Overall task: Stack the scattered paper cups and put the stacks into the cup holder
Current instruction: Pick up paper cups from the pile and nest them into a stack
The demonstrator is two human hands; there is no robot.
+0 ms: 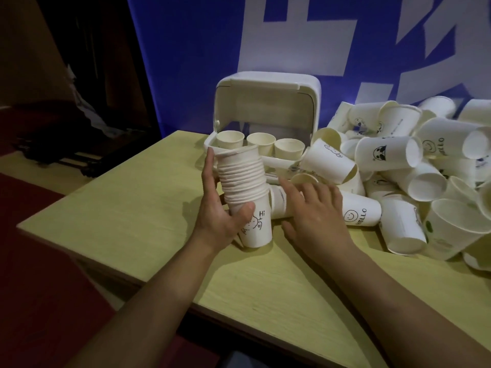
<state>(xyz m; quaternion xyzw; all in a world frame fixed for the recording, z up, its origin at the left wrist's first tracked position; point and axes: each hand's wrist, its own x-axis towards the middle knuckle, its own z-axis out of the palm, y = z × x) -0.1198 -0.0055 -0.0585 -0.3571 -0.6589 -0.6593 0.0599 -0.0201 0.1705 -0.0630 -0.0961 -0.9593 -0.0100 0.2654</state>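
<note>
While left hand (220,208) fingers grip it, white ribbed cup stack (245,189) tilts | right hand (316,208) fingers spread, empty

Under my hands I see a pale yellow-green wooden table (138,208), its near edge running diagonally. Beyond the hands hangs a blue banner (191,62) with large white shapes. Left of my left hand lies red floor (39,274), and farther back, dark furniture (66,144) in shadow.

Bare forearms (148,293), no sleeves
</note>
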